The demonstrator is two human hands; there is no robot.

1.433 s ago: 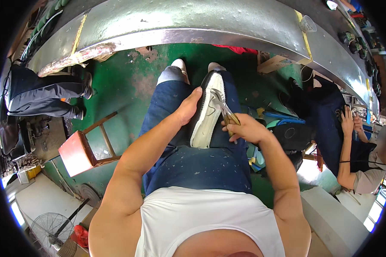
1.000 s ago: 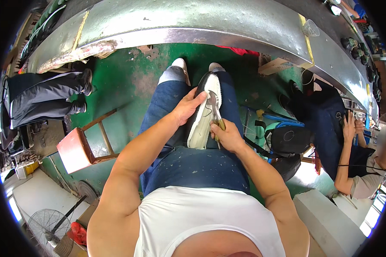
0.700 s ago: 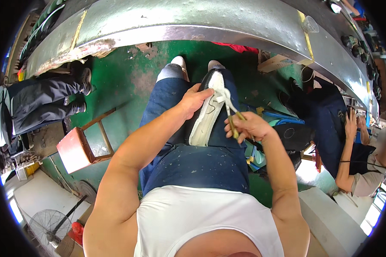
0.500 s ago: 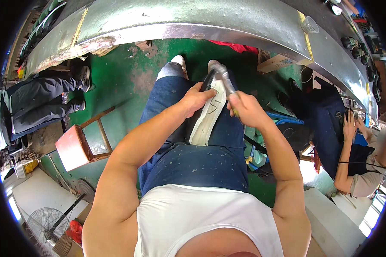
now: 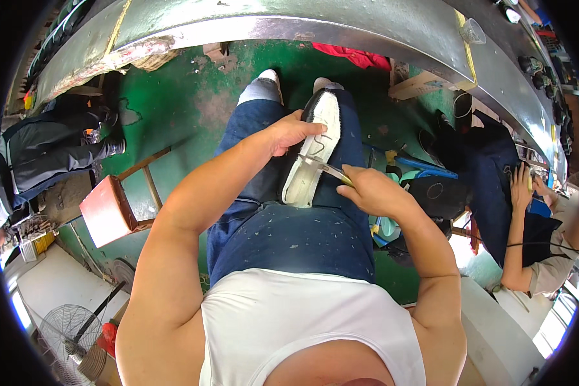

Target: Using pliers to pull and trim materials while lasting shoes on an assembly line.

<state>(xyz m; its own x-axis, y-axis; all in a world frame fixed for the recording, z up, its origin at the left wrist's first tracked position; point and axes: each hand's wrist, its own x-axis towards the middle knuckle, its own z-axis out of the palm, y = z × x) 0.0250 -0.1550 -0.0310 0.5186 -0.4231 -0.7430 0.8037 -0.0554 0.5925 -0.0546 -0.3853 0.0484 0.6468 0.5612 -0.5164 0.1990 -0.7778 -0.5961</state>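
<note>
Pincers of silver metal [image 5: 329, 169], clasped by right hand [image 5: 370, 191], crossed black-edged white shoe [image 5: 301, 185], apart from left hand [image 5: 289, 133] gripping its edge.

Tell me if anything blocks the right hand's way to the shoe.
Nothing visible does: the right hand holds pincers whose head reaches over the pale face of the shoe. The left hand grips it higher in view, clear of them.
</note>
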